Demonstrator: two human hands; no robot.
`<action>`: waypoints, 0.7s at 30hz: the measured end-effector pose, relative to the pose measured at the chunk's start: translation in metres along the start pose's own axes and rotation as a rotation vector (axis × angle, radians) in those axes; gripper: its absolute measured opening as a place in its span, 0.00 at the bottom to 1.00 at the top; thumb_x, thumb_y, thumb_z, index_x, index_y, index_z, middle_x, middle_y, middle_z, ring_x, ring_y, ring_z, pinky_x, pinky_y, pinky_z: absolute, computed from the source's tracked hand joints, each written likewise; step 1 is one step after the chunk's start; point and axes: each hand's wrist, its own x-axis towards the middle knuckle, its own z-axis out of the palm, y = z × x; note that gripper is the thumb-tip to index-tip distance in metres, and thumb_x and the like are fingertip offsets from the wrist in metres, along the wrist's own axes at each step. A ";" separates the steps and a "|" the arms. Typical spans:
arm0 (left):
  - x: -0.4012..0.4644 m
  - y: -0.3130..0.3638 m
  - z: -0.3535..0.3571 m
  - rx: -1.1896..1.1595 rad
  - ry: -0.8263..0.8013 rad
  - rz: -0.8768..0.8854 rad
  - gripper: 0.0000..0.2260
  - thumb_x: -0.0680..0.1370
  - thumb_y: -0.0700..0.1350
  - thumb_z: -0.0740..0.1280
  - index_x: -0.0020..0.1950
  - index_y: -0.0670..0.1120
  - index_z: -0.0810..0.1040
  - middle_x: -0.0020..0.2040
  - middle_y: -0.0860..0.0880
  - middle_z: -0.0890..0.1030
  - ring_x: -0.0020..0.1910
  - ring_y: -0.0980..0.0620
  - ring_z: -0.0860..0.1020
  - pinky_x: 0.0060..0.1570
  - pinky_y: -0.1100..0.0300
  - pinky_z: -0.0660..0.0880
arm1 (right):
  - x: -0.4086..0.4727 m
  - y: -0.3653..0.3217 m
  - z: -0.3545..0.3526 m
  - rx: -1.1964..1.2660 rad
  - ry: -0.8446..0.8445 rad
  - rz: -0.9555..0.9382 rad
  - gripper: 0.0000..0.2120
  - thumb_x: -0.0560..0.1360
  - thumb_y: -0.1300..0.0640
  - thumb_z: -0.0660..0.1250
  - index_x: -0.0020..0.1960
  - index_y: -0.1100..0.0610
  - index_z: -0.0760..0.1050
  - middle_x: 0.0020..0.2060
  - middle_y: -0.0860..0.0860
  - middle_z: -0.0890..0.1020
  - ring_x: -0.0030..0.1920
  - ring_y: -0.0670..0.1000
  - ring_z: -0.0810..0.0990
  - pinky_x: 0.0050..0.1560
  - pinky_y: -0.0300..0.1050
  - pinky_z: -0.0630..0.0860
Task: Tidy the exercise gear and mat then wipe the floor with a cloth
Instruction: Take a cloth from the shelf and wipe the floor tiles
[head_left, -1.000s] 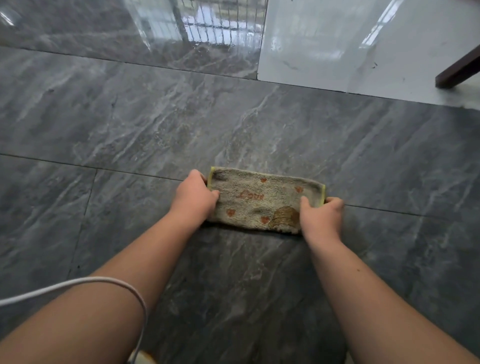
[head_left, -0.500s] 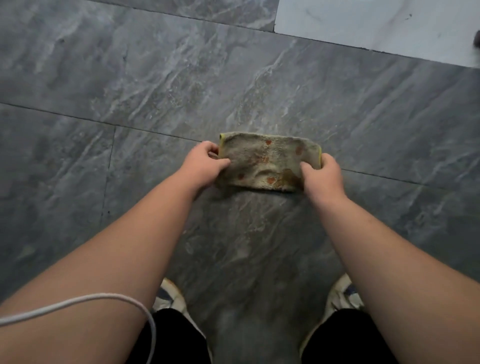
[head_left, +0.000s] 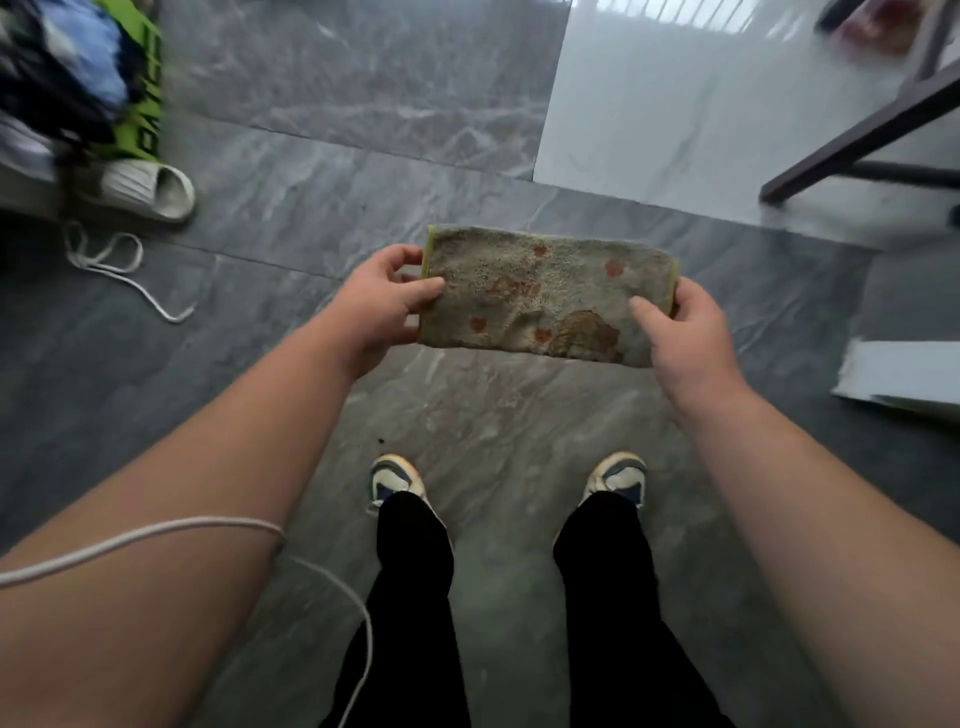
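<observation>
You're standing over the grey marbled floor (head_left: 291, 374) with the cloth (head_left: 545, 296) held up off it, stretched flat between both hands out in front of you. Your left hand (head_left: 382, 306) pinches the cloth's left end, thumb on top and fingers curled under the edge. Your right hand (head_left: 680, 332) grips the right end the same way, thumb pressed onto the top face. The cloth is a folded grey-green rectangle with orange hearts and a brown patch near your right thumb, and a yellow trim shows along both short ends. Below it, your two sneakers (head_left: 395, 480) point forward under black trousers. A white cord (head_left: 156, 538) drapes over your left forearm. Off to the left lie a white slipper (head_left: 150, 189) and a loose white string (head_left: 119, 265); a dark furniture leg (head_left: 857, 140) stands on the pale tile to the right.
</observation>
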 end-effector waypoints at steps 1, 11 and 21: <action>-0.026 0.029 0.000 -0.008 0.003 0.021 0.09 0.79 0.37 0.66 0.58 0.47 0.75 0.50 0.43 0.78 0.47 0.48 0.80 0.37 0.52 0.80 | -0.016 -0.034 -0.013 0.018 -0.002 -0.015 0.12 0.74 0.54 0.68 0.56 0.55 0.79 0.51 0.54 0.85 0.52 0.54 0.84 0.56 0.58 0.80; -0.283 0.271 0.017 -0.119 -0.001 0.329 0.08 0.79 0.36 0.66 0.49 0.50 0.75 0.44 0.46 0.79 0.39 0.52 0.80 0.29 0.55 0.77 | -0.181 -0.307 -0.151 0.094 0.002 -0.210 0.12 0.71 0.46 0.69 0.53 0.45 0.80 0.51 0.50 0.85 0.52 0.54 0.84 0.55 0.62 0.80; -0.435 0.364 0.043 -0.001 -0.313 0.553 0.08 0.80 0.40 0.66 0.59 0.44 0.74 0.56 0.37 0.79 0.52 0.39 0.81 0.40 0.48 0.81 | -0.353 -0.391 -0.222 0.067 0.268 -0.453 0.07 0.73 0.48 0.67 0.50 0.43 0.79 0.47 0.47 0.85 0.48 0.48 0.84 0.55 0.59 0.81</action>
